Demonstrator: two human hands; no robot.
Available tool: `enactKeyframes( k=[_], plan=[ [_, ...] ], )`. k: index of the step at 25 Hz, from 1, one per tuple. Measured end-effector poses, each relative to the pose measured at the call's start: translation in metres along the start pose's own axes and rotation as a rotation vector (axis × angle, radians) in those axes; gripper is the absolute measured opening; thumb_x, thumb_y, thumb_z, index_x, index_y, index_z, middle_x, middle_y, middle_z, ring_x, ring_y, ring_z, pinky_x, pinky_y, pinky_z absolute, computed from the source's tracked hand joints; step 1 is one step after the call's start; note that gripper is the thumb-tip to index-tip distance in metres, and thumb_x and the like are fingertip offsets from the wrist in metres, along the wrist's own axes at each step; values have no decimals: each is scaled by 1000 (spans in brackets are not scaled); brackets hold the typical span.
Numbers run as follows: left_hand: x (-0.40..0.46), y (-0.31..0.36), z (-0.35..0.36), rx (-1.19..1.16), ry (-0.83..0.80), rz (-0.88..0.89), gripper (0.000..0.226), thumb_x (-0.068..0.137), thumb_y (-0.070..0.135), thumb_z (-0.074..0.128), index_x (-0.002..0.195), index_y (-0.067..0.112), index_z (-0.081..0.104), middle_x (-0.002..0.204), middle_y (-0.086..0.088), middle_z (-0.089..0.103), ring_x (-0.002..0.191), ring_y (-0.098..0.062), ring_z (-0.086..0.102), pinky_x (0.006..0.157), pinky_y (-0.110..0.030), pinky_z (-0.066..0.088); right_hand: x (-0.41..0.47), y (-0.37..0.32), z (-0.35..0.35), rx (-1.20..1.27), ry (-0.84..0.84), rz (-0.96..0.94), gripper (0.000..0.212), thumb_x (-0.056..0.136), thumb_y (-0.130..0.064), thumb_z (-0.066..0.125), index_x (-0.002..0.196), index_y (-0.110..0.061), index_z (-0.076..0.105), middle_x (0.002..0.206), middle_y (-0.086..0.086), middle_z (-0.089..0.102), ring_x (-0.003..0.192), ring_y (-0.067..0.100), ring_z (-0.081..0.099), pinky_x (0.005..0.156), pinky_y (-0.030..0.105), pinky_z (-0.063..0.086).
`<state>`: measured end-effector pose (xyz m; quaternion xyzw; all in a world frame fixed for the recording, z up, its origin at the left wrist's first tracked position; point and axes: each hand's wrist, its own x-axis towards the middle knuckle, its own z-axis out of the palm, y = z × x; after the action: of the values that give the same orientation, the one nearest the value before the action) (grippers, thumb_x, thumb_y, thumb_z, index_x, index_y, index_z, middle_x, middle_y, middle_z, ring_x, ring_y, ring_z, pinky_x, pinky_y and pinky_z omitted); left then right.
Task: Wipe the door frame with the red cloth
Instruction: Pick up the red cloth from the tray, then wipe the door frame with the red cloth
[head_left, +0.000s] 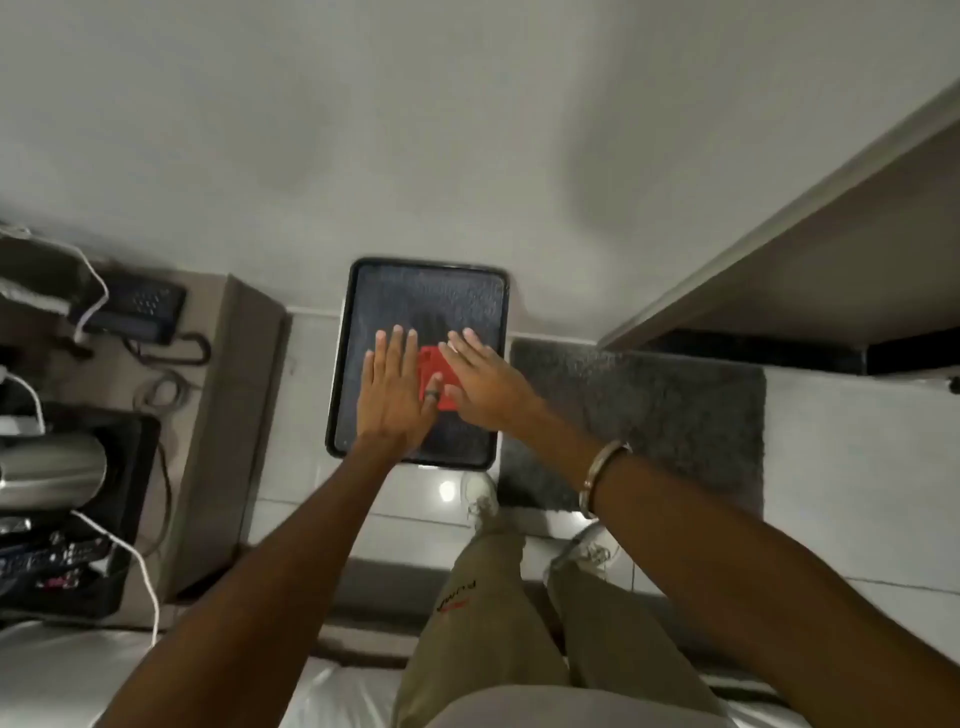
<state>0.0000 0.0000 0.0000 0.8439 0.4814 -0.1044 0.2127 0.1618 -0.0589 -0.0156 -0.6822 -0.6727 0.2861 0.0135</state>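
Hands (441, 384) half hide red cloth (434, 371), perhaps over tray (343, 364).

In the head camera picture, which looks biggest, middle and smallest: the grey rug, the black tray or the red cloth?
1. Grey rug
2. Black tray, close to the rug in size
3. Red cloth, partly hidden by hands

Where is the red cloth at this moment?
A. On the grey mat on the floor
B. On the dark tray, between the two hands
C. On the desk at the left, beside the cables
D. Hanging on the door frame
B. The red cloth lies on the dark tray, showing between the left hand and the right hand, both held flat with open fingers.
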Motion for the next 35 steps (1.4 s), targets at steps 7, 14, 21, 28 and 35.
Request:
enactKeyframes(
  k=[7,14,21,28,35],
  plan=[
    [34,-58,32,58,74,18,69,109,37,40,165,6,17,174,-19,11,163,-35,3,132,-49,6,48,-27,55,-303,-160,166,77,108,-30,45,163,1,0,173,23,1,160,49,-1,128,65,13],
    [25,-34,-1,-67,198,63,63,108,24,40,163,0,22,173,-22,14,162,-38,4,133,-53,10,61,-17,-1,192,-90,348,36,95,-17,61,127,0,62,123,21,67,117,39,64,97,45,55],
    [21,116,-128,-174,480,370,62,105,28,39,158,-4,35,168,-25,28,160,-43,16,131,-54,15,-82,31,-172,2237,367,414,46,81,16,28,108,1,62,93,19,73,85,35,73,76,41,64],
    [32,295,-260,-77,826,827,64,106,36,42,159,2,35,169,-19,29,161,-36,14,130,-56,18,-235,99,-284,2237,1063,234,47,92,18,32,129,-1,54,110,15,64,96,30,63,75,43,62],
    [34,445,-410,108,1277,1060,62,106,31,49,159,2,34,168,-23,30,158,-43,18,131,-55,15,-275,146,-382,617,1915,87,72,87,-7,49,155,-29,42,154,-23,50,146,1,47,120,17,38]
  ],
)
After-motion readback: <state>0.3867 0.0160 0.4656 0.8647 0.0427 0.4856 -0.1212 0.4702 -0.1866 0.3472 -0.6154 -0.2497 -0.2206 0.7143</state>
